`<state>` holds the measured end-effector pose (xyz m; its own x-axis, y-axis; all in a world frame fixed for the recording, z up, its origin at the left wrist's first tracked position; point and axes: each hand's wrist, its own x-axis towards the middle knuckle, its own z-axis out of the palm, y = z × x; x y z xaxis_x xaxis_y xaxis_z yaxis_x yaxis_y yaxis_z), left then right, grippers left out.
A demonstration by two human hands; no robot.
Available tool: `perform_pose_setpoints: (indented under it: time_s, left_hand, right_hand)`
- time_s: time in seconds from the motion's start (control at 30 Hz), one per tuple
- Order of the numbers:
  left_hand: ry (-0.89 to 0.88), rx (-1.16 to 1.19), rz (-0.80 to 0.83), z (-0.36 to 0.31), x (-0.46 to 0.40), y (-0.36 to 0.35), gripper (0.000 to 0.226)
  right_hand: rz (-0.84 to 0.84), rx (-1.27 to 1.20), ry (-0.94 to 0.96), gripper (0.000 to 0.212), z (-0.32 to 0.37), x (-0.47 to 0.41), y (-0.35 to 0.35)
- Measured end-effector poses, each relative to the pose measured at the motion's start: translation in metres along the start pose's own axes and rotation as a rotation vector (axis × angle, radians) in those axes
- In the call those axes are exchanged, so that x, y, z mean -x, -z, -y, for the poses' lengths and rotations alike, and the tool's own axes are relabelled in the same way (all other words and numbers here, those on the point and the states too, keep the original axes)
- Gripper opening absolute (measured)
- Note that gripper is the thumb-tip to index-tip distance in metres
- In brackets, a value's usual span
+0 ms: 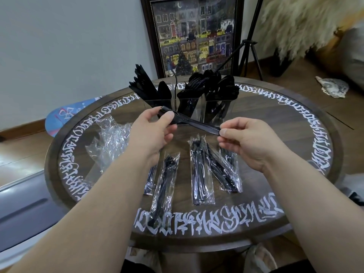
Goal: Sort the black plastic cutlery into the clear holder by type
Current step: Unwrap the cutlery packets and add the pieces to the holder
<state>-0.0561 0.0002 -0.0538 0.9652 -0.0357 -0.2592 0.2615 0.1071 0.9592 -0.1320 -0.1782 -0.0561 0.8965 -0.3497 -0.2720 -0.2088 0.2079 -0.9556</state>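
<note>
Both hands hold a bundle of black cutlery (194, 124) level above the table, just in front of the clear holder (197, 107). My left hand (151, 131) grips its head end, my right hand (244, 138) pinches the handle tips. The holder stands at the table's far side with three compartments: knives (145, 85) on the left, forks (195, 83) in the middle, spoons (224, 85) on the right. Several sealed packs of black cutlery (201, 172) lie on the table below my hands.
Empty clear wrappers (110, 142) are heaped at the left of the round dark table (295, 123) with white lettering on its rim. Behind it a framed picture (193, 34) leans on the wall, beside a tripod (250, 42).
</note>
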Motion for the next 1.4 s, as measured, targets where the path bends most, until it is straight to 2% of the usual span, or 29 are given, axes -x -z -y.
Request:
perform_pose_setpoints:
  time_s: [0.1,0.17,0.2,0.23,0.3,0.37,0.4,0.5,0.57,0.67,0.87,1.0,1.17,1.3,1.4]
  left_hand:
    - [-0.010,0.016,-0.016,0.002,-0.003,-0.003,0.035]
    - [-0.008,0.016,-0.035,0.002,-0.003,-0.005,0.024]
    - [-0.006,0.018,-0.034,0.001,-0.003,-0.007,0.011]
    - [-0.019,0.012,-0.027,0.000,-0.001,-0.008,0.009]
    - [-0.089,-0.042,-0.010,0.000,0.001,-0.010,0.027]
    - [-0.213,-0.115,0.022,-0.002,0.005,-0.013,0.024]
    - [-0.283,-0.154,0.041,-0.004,0.007,-0.015,0.018]
    - [-0.451,-0.279,0.128,-0.008,0.017,-0.021,0.010]
    - [-0.527,-0.355,0.178,-0.009,0.024,-0.025,0.016]
    - [-0.570,-0.421,0.205,-0.008,0.029,-0.029,0.021]
    - [-0.533,-0.446,0.144,-0.005,0.030,-0.029,0.020]
    - [-0.563,-0.418,0.150,-0.005,0.028,-0.028,0.018]
    - [-0.594,-0.427,0.080,-0.009,0.030,-0.022,0.017]
    - [-0.697,-0.412,-0.137,-0.033,0.027,0.001,0.017]
    - [-0.772,-0.325,-0.257,-0.062,0.022,0.019,0.017]
  right_hand:
    - [0.084,0.023,-0.045,0.015,0.001,0.001,0.001]
    - [0.144,0.091,-0.064,0.015,0.001,0.001,0.001]
    - [0.172,0.143,-0.069,0.017,0.001,0.001,0.002]
    - [0.198,0.209,-0.066,0.019,0.000,0.001,0.002]
    - [0.216,0.430,-0.001,0.025,-0.002,0.000,0.003]
    - [0.195,0.653,0.119,0.023,-0.002,0.000,-0.001]
    - [0.173,0.690,0.182,0.022,-0.001,0.000,-0.003]
    - [0.065,0.566,0.364,0.028,0.008,0.002,-0.012]
    - [0.058,0.471,0.446,0.026,0.015,0.005,-0.017]
    - [0.074,0.502,0.521,0.024,0.017,0.006,-0.019]
    - [0.087,0.469,0.482,0.017,0.017,0.006,-0.015]
    - [-0.005,0.473,0.458,0.010,0.016,0.003,-0.013]
    - [-0.181,0.447,0.452,0.022,0.016,-0.003,-0.012]
    - [-0.276,0.411,0.467,0.019,0.020,-0.002,-0.014]
    - [-0.274,0.398,0.469,0.016,0.023,0.000,-0.023]
